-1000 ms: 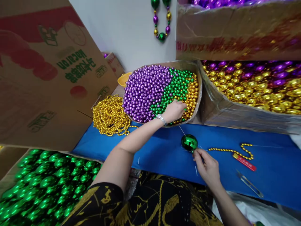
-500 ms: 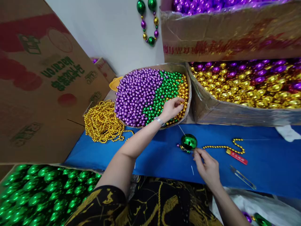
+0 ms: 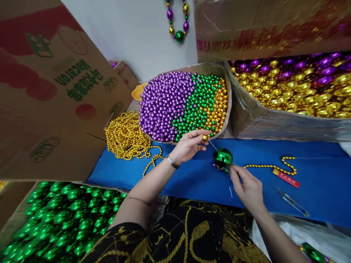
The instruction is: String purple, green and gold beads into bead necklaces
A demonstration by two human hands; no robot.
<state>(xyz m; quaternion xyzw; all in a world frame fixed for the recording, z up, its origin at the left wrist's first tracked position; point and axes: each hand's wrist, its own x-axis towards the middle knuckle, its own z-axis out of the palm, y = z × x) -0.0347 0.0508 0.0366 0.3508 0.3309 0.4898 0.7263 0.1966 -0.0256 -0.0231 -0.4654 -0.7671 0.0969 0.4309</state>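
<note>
The left hand hovered just in front of the bead tray, thumb and fingertips pinched shut on one small gold bead. A thin needle ran from beside that bead down toward the big green ball, which sat on the blue cloth. The right hand was low on the cloth, fingers curled and closed at the underside of the green ball; the thread itself was too fine to make out between them. A gold bead strand trailed away to the right from the ball, ending beside a red tag.

The tray behind held small beads in three patches: purple on the left, green in the middle, gold on the right. A heap of gold bead chain lay at its left, spilling onto the cloth. Snips rested on the cloth, well right of the right hand. A box of green balls sat at lower left, and a box of gold and purple balls stood at upper right. A finished necklace hung on the wall.
</note>
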